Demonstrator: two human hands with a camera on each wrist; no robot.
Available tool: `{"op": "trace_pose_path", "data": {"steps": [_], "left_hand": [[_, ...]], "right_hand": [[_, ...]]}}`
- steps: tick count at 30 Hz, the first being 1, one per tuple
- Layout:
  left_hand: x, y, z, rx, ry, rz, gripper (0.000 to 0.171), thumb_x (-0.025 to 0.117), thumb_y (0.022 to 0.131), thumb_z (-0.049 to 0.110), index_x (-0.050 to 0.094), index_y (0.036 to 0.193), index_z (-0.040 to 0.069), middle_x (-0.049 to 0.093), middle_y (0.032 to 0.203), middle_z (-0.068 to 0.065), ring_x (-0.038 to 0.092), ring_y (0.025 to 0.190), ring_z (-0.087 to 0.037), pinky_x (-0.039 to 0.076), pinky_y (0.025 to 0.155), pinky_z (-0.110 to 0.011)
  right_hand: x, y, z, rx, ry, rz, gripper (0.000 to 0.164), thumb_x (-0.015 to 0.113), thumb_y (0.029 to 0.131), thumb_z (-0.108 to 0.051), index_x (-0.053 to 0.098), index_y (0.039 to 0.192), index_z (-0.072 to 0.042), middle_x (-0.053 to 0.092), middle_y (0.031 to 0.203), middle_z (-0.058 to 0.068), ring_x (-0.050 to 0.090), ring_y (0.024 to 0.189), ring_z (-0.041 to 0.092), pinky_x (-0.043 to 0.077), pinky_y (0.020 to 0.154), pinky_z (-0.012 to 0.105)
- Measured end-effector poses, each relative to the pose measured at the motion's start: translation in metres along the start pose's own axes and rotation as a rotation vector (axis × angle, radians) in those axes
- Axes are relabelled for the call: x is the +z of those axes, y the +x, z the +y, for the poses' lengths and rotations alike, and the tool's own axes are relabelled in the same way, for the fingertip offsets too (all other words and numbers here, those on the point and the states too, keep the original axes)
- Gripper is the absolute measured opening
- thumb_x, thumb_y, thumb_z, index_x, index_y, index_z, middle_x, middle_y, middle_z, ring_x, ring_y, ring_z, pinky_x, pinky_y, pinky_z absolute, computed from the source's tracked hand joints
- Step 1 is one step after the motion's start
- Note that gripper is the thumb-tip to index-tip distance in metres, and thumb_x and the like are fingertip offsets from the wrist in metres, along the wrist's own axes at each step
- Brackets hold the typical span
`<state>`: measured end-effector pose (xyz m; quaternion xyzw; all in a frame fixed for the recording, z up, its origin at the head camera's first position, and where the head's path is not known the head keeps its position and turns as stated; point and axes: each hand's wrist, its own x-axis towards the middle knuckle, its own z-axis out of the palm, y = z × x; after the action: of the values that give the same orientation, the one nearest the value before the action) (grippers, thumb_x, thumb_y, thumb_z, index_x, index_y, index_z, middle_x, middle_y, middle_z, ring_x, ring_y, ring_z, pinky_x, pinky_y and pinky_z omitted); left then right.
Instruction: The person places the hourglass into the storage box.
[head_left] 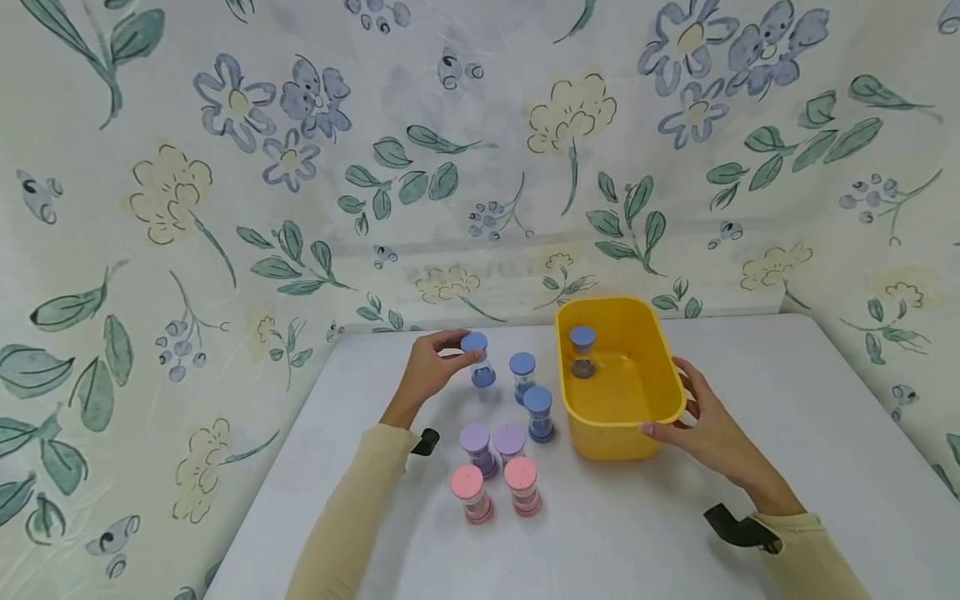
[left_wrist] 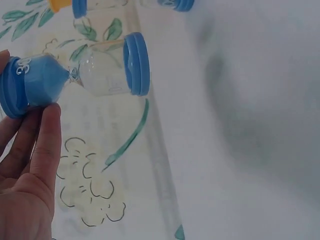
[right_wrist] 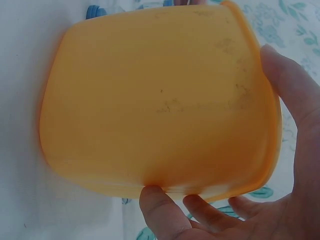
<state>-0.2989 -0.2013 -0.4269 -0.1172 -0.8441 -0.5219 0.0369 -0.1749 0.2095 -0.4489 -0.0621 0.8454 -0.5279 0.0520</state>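
My left hand [head_left: 433, 367] pinches a blue-capped hourglass [head_left: 480, 360] by its top end. In the left wrist view that hourglass [left_wrist: 75, 72] has blue sand gathered in the end by my fingers [left_wrist: 47, 135]. Two more blue hourglasses, one [head_left: 522, 377] behind the other [head_left: 538, 414], stand just right of it. With the thumb at the near rim and the fingers along the right side, my right hand [head_left: 708, 425] holds a yellow bin [head_left: 611, 440]. One blue hourglass [head_left: 582, 352] stands inside it, toward the far left.
Nearer to me stand two purple hourglasses, a left one [head_left: 477, 448] and a right one [head_left: 511, 444]. In front of them are two pink ones, left [head_left: 472, 493] and right [head_left: 522, 485]. Flowered cloth [head_left: 480, 175] rises behind the white table [head_left: 622, 542].
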Motion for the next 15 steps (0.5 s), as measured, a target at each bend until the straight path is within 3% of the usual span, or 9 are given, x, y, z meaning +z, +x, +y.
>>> {"op": "trace_pose_path", "data": {"steps": [8, 15], "left_hand": [[-0.010, 0.005, 0.014, 0.038, -0.034, 0.020, 0.050, 0.083, 0.089, 0.017, 0.068, 0.134, 0.002, 0.069, 0.129, -0.021, 0.065, 0.111, -0.019, 0.060, 0.099, -0.031], [-0.013, 0.010, 0.031, 0.068, -0.055, 0.013, 0.045, 0.083, 0.088, 0.016, 0.070, 0.130, 0.003, 0.070, 0.123, -0.020, 0.065, 0.106, -0.013, 0.060, 0.097, -0.029]], "right_hand": [[0.000, 0.000, 0.000, 0.013, 0.001, -0.002, 0.116, 0.082, 0.089, -0.036, -0.003, 0.167, -0.018, 0.014, 0.170, 0.028, 0.041, 0.144, 0.050, 0.043, 0.110, 0.061], [0.001, 0.000, 0.000, 0.020, -0.009, 0.000, 0.118, 0.082, 0.088, -0.036, -0.004, 0.167, -0.019, 0.013, 0.170, 0.027, 0.041, 0.144, 0.050, 0.043, 0.110, 0.060]]}}
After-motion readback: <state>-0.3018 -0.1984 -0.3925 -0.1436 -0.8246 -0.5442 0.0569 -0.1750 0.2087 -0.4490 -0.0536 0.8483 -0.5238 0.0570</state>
